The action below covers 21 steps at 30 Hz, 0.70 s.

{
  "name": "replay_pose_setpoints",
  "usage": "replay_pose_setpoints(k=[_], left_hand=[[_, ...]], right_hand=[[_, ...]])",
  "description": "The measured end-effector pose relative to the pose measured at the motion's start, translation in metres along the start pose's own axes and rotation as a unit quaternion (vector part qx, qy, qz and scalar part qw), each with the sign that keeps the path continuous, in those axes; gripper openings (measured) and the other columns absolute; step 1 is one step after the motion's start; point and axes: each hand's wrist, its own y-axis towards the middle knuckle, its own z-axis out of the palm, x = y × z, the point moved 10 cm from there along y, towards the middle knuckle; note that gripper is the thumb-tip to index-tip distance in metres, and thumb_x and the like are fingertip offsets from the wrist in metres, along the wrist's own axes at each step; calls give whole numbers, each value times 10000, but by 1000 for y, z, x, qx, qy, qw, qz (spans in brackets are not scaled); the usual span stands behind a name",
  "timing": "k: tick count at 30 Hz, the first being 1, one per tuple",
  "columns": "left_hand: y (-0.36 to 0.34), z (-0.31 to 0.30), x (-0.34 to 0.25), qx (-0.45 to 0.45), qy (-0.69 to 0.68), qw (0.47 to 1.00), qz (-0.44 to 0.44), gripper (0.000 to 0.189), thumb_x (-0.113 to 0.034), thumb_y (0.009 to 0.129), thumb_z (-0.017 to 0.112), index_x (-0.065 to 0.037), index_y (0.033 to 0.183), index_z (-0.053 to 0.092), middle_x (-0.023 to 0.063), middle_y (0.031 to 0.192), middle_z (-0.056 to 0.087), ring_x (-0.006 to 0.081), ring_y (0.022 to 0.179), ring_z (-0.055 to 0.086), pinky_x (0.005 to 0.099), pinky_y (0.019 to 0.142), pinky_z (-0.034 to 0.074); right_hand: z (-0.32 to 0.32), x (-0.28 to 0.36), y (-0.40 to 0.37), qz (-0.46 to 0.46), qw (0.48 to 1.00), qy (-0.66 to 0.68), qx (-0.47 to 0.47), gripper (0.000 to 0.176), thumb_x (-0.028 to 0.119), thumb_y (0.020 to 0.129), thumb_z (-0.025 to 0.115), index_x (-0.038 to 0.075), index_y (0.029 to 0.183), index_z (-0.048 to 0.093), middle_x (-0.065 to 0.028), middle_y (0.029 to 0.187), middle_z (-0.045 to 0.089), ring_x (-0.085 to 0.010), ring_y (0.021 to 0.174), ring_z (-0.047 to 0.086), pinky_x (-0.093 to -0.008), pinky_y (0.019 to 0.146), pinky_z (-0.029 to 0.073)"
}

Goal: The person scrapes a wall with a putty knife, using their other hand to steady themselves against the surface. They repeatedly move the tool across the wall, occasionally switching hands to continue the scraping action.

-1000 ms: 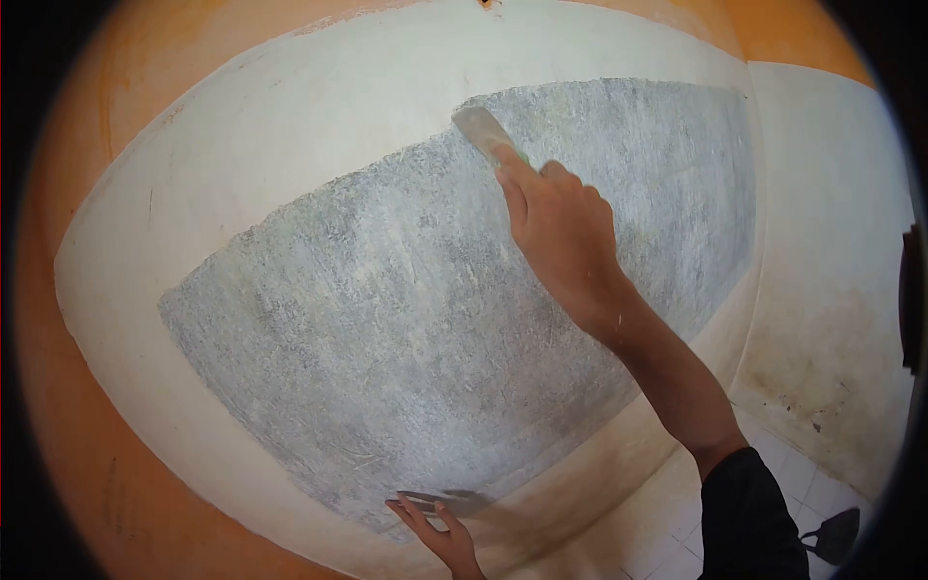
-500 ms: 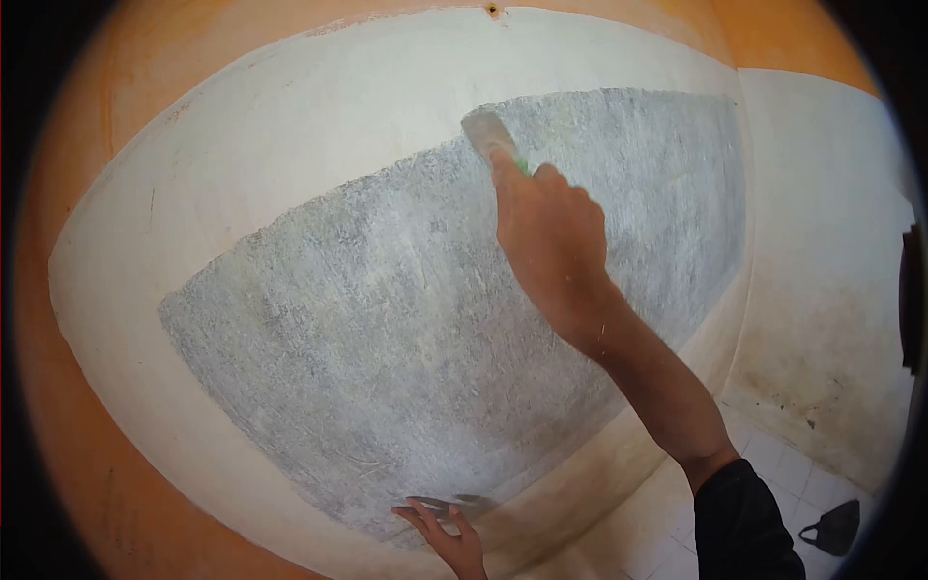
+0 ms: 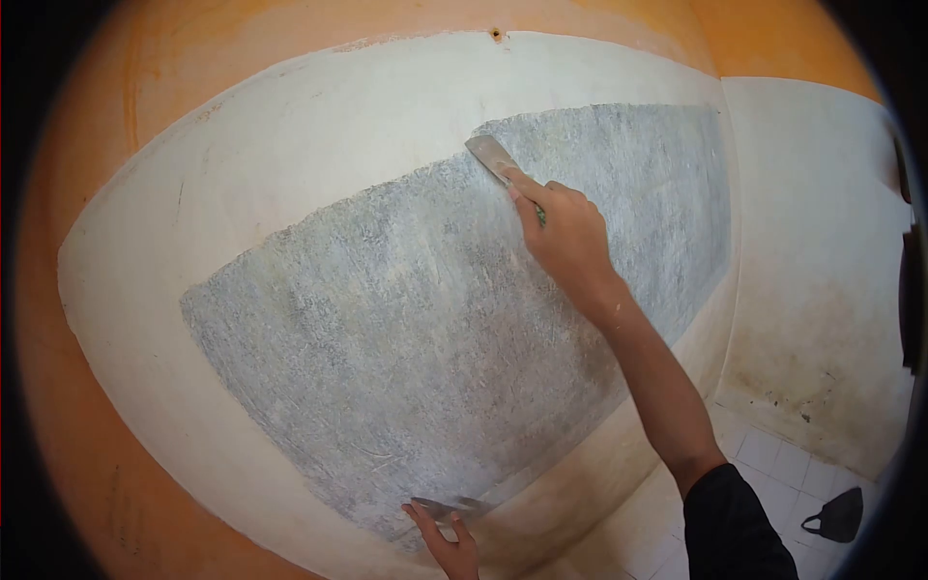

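My right hand [image 3: 568, 232] is wrapped round a putty knife [image 3: 493, 155], thumb and index finger stretched along its metal blade. A bit of green handle shows below the fingers. The blade edge lies at the top border of the rough grey patch [image 3: 387, 319], where it meets the white wall [image 3: 338, 106]. Low in the view, my left hand [image 3: 449, 546] is open, fingers apart, fingertips at the lower part of the grey patch. Dark finger-shaped shadows fall on the wall beside it.
Orange paint [image 3: 599, 24] surrounds the white area above and at left. A second white wall [image 3: 812, 193] meets this one at a corner on the right. On the tiled floor [image 3: 773, 464] lies a dark item with a loop [image 3: 839, 514].
The view has shifted slightly, so the wall sits lower. The putty knife's blade is turned more sideways, still near the notch in the patch's top border. My left hand stays low by the wall.
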Motion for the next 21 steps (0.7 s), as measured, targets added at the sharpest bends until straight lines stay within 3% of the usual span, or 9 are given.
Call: replay_pose_setpoints(k=[3, 7, 9, 13, 16, 18, 21], left_hand=[[0, -1, 6, 19, -42, 999, -8, 771, -318, 1001, 587, 17, 1566, 184, 287, 1631, 111, 374, 1527, 123, 421, 1218, 162], [2, 5, 5, 39, 10, 999, 9, 821, -303, 984, 625, 24, 1569, 151, 275, 1636, 109, 372, 1529, 107, 417, 1221, 149], [2, 5, 1, 28, 19, 999, -31, 742, -124, 952, 616, -7, 1567, 218, 274, 1640, 78, 402, 1530, 68, 479, 1219, 152], [1, 14, 2, 11, 48, 999, -22, 750, -129, 949, 619, -11, 1569, 215, 272, 1642, 63, 395, 1531, 66, 474, 1221, 152], [7, 21, -2, -9, 60, 997, -40, 763, -130, 945, 624, -15, 1573, 205, 271, 1643, 56, 390, 1532, 65, 465, 1223, 151], [5, 21, -1, -9, 67, 995, -69, 792, -173, 951, 613, -12, 1580, 160, 307, 1631, 12, 447, 1519, 52, 499, 1214, 158], [5, 25, -3, -17, 78, 996, -40, 813, -150, 941, 625, 4, 1578, 144, 293, 1638, 9, 413, 1528, 58, 467, 1220, 155]], right_hand=[[2, -15, -1, -58, 998, 4, 12, 310, 254, 1006, 567, 177, 1279, 693, -111, 635, 584, -213, 556, 528, -368, 547, 429], [1, -22, 25, -64, 996, 58, 36, 311, 252, 1011, 563, 172, 1283, 691, -116, 651, 601, -221, 562, 532, -368, 561, 430], [-3, -20, 22, -117, 992, 18, 33, 312, 241, 1008, 570, 165, 1286, 689, -131, 683, 627, -233, 587, 550, -365, 593, 441], [4, -25, 19, -88, 990, -14, 105, 312, 239, 1002, 584, 156, 1285, 687, -137, 708, 649, -245, 615, 568, -360, 631, 458], [-3, -28, 30, -117, 989, 55, 64, 292, 268, 1012, 557, 200, 1255, 704, -91, 672, 613, -229, 608, 556, -364, 600, 461], [4, -42, 24, -100, 987, 102, 75, 286, 278, 1010, 558, 196, 1237, 712, -94, 668, 613, -236, 623, 570, -374, 607, 465], [8, -34, 41, -132, 982, 122, 59, 278, 277, 1004, 563, 177, 1206, 726, -104, 677, 629, -239, 633, 579, -385, 622, 476]])
